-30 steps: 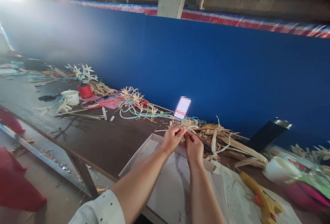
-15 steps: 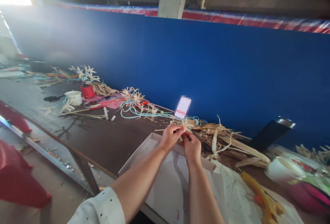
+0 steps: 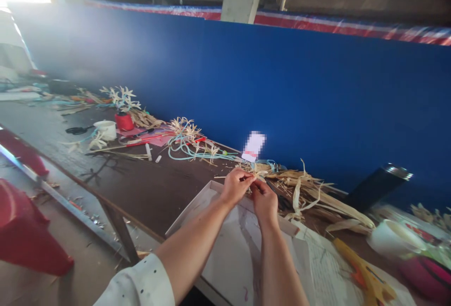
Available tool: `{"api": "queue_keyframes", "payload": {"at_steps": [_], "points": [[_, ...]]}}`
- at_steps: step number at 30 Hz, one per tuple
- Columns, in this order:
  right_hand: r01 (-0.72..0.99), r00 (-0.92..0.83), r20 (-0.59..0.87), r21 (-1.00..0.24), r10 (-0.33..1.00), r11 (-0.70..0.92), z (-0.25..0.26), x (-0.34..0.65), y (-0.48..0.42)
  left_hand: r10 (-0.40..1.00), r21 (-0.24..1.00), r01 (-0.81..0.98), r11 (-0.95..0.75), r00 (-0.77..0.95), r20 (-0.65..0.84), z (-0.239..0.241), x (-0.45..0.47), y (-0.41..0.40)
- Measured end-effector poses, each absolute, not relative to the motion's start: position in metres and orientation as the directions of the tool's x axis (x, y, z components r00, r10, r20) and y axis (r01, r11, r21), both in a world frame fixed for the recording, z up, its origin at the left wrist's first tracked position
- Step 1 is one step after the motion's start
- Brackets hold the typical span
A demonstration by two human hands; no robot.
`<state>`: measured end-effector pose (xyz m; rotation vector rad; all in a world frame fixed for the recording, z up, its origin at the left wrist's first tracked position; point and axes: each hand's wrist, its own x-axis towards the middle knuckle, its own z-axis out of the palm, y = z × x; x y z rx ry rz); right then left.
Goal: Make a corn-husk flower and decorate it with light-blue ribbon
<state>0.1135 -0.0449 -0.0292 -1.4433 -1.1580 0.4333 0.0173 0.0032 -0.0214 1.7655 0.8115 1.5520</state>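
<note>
My left hand [image 3: 235, 188] and my right hand [image 3: 265, 203] meet above the far side of a shallow white tray [image 3: 211, 221], fingertips pinched together. Between them is a pale corn-husk flower [image 3: 260, 172], mostly hidden by the fingers. Just past my hands, a pale card or screen [image 3: 254, 146], blurred out, leans by the blue wall. A heap of dried corn husks [image 3: 313, 198] lies to the right of my right hand. To the left, finished-looking husk flowers [image 3: 185, 128] with light-blue stems rest on the table.
A yellow glue gun [image 3: 366, 271] lies on printed paper [image 3: 326, 263] at right, near a white cup [image 3: 394, 239] and a dark flask [image 3: 378, 186]. Farther left are red thread [image 3: 124, 121], a white tub [image 3: 106, 130] and black scissors [image 3: 79, 130]. A red stool [image 3: 28, 231] stands below.
The whole view has shifted slightly, so things appear a little farther right. Both hands stay together at the same spot, with only slight finger movement.
</note>
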Motion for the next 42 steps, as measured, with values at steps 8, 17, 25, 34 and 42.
{"api": "queue_keyframes", "payload": {"at_steps": [8, 17, 25, 34, 42], "points": [[0.077, 0.511, 0.258, -0.964, 0.82, 0.256, -0.027, 0.113, -0.048, 0.809, 0.809, 0.014, -0.588, 0.038, 0.587, -0.02, 0.017, 0.003], [0.119, 0.617, 0.289, -0.954, 0.732, 0.276, -0.013, 0.116, -0.057, 0.826, 0.827, -0.037, -0.561, 0.047, 0.562, -0.023, 0.018, 0.004], [0.053, 0.611, 0.28, -0.948, 0.741, 0.315, -0.019, 0.117, -0.052, 0.811, 0.812, -0.054, -0.581, 0.048, 0.583, -0.023, 0.018, 0.003], [-0.285, 0.556, 0.079, -0.917, 0.828, 0.28, -0.015, 0.118, -0.054, 0.798, 0.8, -0.067, -0.597, 0.054, 0.6, -0.022, 0.019, 0.004], [-0.526, 0.423, -0.039, -0.824, 0.905, 0.21, -0.008, 0.122, -0.057, 0.787, 0.793, -0.094, -0.602, 0.099, 0.609, -0.023, 0.021, 0.005]]}}
